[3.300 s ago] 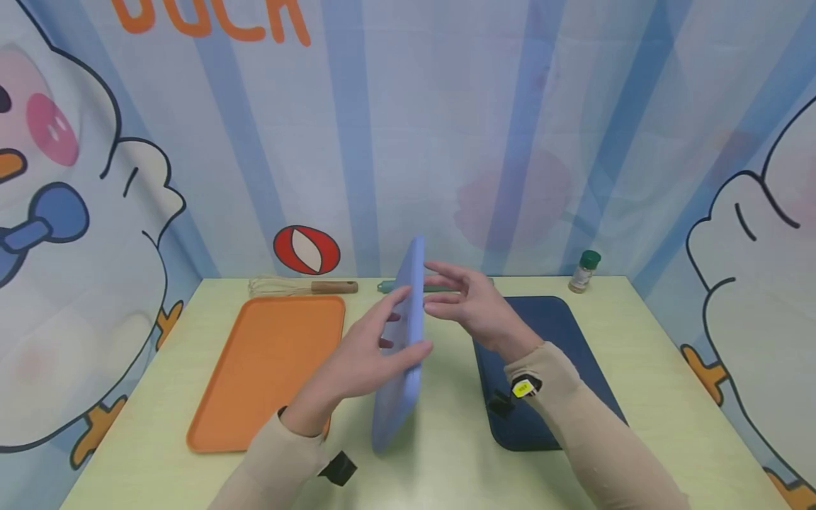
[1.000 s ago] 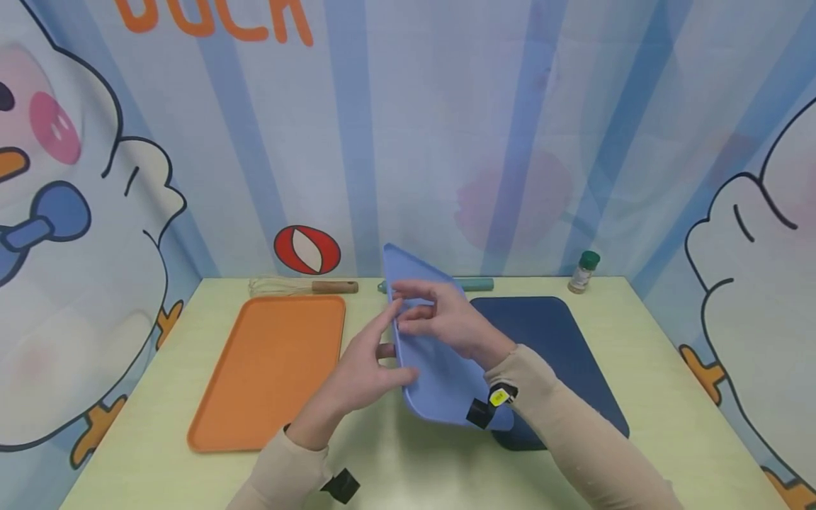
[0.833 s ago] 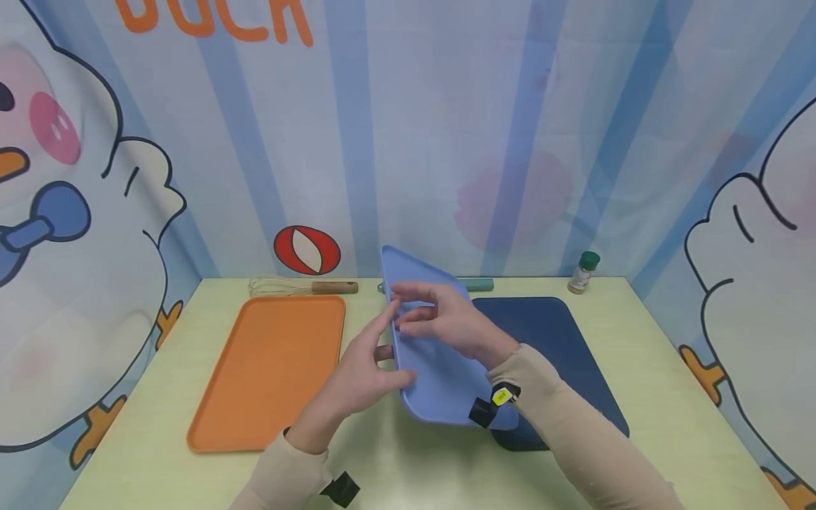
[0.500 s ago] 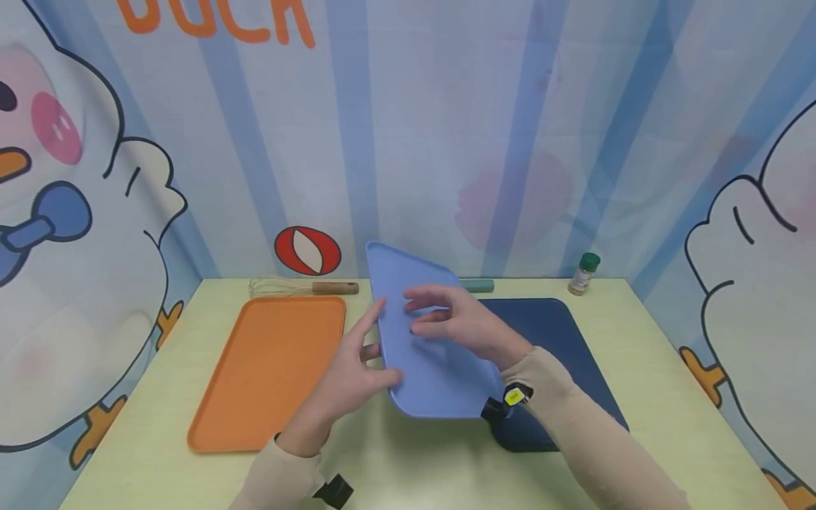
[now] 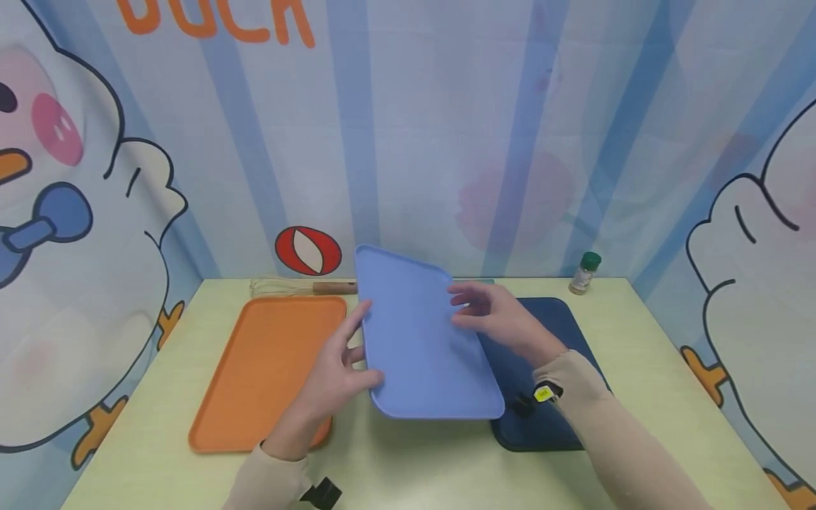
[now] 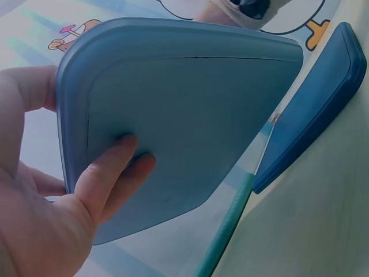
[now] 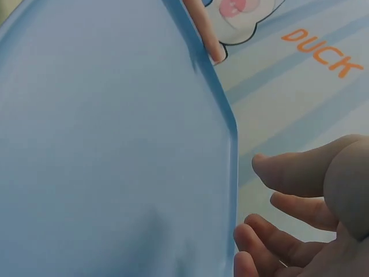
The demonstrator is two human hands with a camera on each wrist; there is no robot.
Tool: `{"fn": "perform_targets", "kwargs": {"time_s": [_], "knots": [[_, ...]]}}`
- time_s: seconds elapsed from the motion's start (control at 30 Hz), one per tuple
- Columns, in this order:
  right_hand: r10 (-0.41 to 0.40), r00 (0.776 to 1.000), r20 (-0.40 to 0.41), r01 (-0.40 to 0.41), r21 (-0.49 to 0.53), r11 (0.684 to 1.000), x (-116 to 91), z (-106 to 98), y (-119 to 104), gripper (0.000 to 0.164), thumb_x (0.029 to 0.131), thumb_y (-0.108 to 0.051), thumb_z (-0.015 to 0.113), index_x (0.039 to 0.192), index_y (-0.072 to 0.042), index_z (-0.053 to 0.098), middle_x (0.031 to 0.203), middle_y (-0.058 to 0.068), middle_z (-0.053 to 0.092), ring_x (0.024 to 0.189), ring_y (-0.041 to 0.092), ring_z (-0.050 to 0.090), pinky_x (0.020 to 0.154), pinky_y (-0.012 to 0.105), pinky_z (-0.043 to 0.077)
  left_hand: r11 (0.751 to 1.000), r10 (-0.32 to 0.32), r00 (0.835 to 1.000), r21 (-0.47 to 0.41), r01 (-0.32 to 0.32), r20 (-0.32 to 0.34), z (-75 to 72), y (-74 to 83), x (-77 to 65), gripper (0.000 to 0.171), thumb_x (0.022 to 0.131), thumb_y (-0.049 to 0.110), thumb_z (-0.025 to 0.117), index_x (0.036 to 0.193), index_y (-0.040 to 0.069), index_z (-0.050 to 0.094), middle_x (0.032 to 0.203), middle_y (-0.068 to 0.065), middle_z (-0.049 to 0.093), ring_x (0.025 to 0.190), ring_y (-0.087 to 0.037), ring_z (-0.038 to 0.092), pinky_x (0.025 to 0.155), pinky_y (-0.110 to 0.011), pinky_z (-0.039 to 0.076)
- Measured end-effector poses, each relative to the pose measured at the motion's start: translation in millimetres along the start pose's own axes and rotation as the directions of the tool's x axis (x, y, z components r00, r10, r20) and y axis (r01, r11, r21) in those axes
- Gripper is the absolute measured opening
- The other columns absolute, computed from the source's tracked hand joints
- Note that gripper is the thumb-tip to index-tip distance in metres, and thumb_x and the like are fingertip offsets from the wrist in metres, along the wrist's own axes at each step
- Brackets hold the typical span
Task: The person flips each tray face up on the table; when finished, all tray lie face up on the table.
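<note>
A light blue rectangular tray [image 5: 423, 347] is held tilted above the middle of the table, its rimmed inner face towards the head camera. My left hand [image 5: 331, 375] grips its left edge. Thumb and fingers straddle the rim, and in the left wrist view two fingers lie against the underside of the tray [image 6: 190, 115]. By the tray's upper right edge is my right hand [image 5: 500, 319], its fingers loosely bent and spread. In the right wrist view, the right hand [image 7: 305, 231] has its lower fingertips right at the tray's rim, with the thumb apart from it.
An orange tray [image 5: 268, 375] lies at left and a navy tray [image 5: 551, 312] at right, partly covered by the right arm. Along the back are a whisk [image 5: 331, 288], a teal rod [image 6: 230, 219] mostly hidden in the head view, and a green-capped spice jar [image 5: 583, 275].
The light blue tray, edge-on at first, has turned so its inner face shows, and has lately shifted left with my left hand. My right hand has moved rightward across it to its right edge.
</note>
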State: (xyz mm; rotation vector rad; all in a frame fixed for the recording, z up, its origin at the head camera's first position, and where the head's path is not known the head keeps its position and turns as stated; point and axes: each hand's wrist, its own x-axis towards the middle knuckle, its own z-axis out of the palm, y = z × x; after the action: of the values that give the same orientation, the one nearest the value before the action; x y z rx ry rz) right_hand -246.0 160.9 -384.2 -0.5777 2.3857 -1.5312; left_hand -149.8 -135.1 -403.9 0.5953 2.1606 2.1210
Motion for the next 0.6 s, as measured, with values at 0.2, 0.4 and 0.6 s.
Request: {"fn": "perform_targets", "kwargs": {"time_s": [0.2, 0.4, 0.6], "knots": [[0.071, 0.996, -0.047, -0.075, -0.093, 0.993, -5.1, -7.0, 20.9, 0.059, 0.099, -0.015, 0.075, 0.152, -0.005, 0.052, 0.152, 0.026, 0.052, 0.139, 0.046, 0.052, 0.110, 0.060, 0.047, 0.999, 0.048, 0.999, 0.010, -0.048, -0.007, -5.5, -2.7, -1.5, 0.099, 0.086, -0.007, 0.068, 0.168, 0.002, 0.014, 0.171, -0.023, 0.015, 0.135, -0.058, 0.051, 0.091, -0.051, 0.058], [0.068, 0.995, 0.066, -0.061, -0.106, 0.993, -11.9, -8.6, 40.3, 0.058, 0.101, -0.020, 0.073, 0.153, -0.006, 0.051, 0.152, 0.027, 0.051, 0.137, 0.048, 0.053, 0.106, 0.059, 0.050, 0.996, 0.082, 0.996, -0.017, -0.082, -0.033, -12.0, -3.8, -1.7, 0.099, 0.082, -0.010, 0.067, 0.167, -0.002, 0.014, 0.171, -0.026, 0.015, 0.132, -0.061, 0.051, 0.091, -0.049, 0.058], [0.014, 0.989, 0.148, -0.001, -0.086, 0.996, -15.2, -9.2, 52.4, 0.054, 0.100, -0.021, 0.074, 0.149, -0.007, 0.055, 0.137, 0.021, 0.062, 0.125, 0.037, 0.061, 0.100, 0.050, 0.055, 0.997, 0.073, 0.996, -0.010, -0.073, -0.050, -16.6, -4.5, -0.9, 0.098, 0.084, -0.012, 0.067, 0.167, -0.001, 0.016, 0.172, -0.024, 0.016, 0.133, -0.059, 0.052, 0.091, -0.049, 0.058]]}}
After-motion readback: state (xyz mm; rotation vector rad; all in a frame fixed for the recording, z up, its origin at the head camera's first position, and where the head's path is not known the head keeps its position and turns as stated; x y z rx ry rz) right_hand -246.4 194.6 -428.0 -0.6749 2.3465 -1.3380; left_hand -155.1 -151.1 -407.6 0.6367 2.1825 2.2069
